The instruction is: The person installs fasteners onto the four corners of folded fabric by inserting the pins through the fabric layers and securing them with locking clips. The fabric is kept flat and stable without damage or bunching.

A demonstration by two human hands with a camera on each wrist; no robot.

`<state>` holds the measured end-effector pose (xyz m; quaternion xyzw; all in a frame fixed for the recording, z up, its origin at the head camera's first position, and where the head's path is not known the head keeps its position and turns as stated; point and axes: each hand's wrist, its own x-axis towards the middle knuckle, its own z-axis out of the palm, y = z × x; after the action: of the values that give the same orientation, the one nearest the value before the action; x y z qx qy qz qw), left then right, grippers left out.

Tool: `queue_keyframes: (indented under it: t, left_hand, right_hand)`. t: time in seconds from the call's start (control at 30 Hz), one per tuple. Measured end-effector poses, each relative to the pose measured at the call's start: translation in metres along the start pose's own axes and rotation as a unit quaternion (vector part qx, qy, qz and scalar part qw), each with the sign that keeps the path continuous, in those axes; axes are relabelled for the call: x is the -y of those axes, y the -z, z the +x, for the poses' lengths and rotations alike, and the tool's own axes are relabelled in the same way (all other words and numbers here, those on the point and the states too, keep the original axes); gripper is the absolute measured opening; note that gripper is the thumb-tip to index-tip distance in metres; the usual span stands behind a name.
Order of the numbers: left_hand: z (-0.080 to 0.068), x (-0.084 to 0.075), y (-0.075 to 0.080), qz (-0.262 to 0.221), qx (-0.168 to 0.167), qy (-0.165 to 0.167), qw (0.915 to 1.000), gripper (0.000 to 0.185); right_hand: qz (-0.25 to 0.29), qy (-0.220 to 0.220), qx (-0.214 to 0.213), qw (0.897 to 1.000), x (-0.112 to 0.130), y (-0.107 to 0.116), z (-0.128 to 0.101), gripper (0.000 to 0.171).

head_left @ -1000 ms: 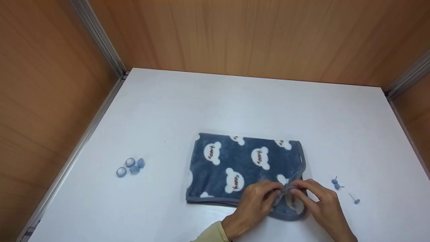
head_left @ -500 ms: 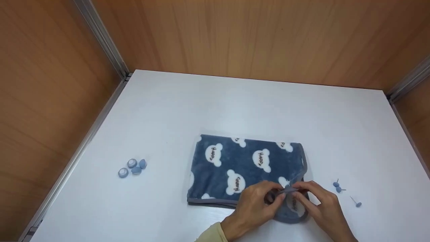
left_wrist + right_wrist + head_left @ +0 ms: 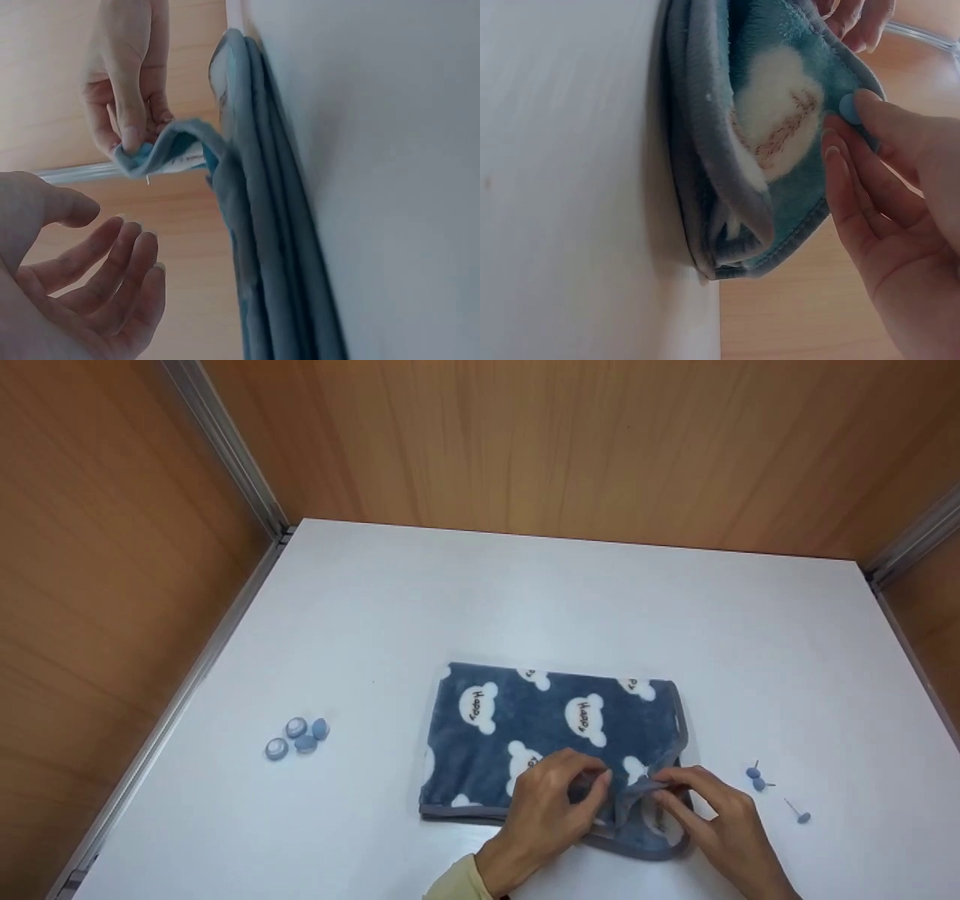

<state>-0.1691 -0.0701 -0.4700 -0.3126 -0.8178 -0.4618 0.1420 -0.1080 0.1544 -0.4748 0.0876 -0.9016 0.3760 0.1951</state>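
A folded dark blue plush blanket (image 3: 551,720) with white bear heads lies on the table. At its near right corner, my right hand (image 3: 716,814) pinches the raised grey edging between thumb and fingers. A round blue pin head (image 3: 849,109) shows beside that thumb in the right wrist view. In the left wrist view, a thin pin point (image 3: 148,180) sticks out below the pinched edging. My left hand (image 3: 551,802) is over the blanket's near edge, fingers loosely bent, apart from the edging and holding nothing.
Several small round blue caps (image 3: 296,727), some with pale ringed faces, lie to the left. Three blue-headed pins (image 3: 803,817) lie to the right, their needles bare. Wooden panels (image 3: 525,450) rise behind and beside the white table (image 3: 525,592).
My left hand has let go of the edging and moved left, away from the right hand. The right hand still pinches the edging in about the same place.
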Motion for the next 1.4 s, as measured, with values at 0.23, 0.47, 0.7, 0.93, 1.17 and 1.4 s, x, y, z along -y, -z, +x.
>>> queue_keyframes:
  t: [0.23,0.47,0.7,0.93,1.17,1.4]
  left_hand:
    - [0.001,0.004,0.012,0.002,-0.012,0.026,0.9996,0.008]
    - [0.003,0.013,0.025,0.035,-0.033,0.042,0.9980,0.006]
    - [0.001,0.025,0.041,0.055,-0.064,0.063,0.9945,0.005]
    - [-0.001,0.036,0.054,0.069,-0.089,0.067,0.9914,0.005]
    - [-0.007,0.053,0.070,0.083,-0.135,0.072,0.9848,0.004]
    - [-0.011,0.067,0.085,0.116,-0.164,0.081,0.9762,0.005]
  right_hand:
    - [0.000,0.005,-0.003,1.000,-0.001,0.001,0.000,0.046]
    - [0.010,-0.001,-0.002,1.000,-0.001,-0.001,0.000,0.044]
    - [0.017,-0.010,0.000,1.000,0.001,-0.002,-0.001,0.043]
    - [0.020,-0.012,0.003,1.000,-0.001,-0.002,0.000,0.043]
    - [0.021,-0.005,0.002,1.000,-0.003,-0.002,-0.001,0.043]
    - [0.029,0.032,-0.002,0.999,-0.008,-0.001,-0.001,0.048]
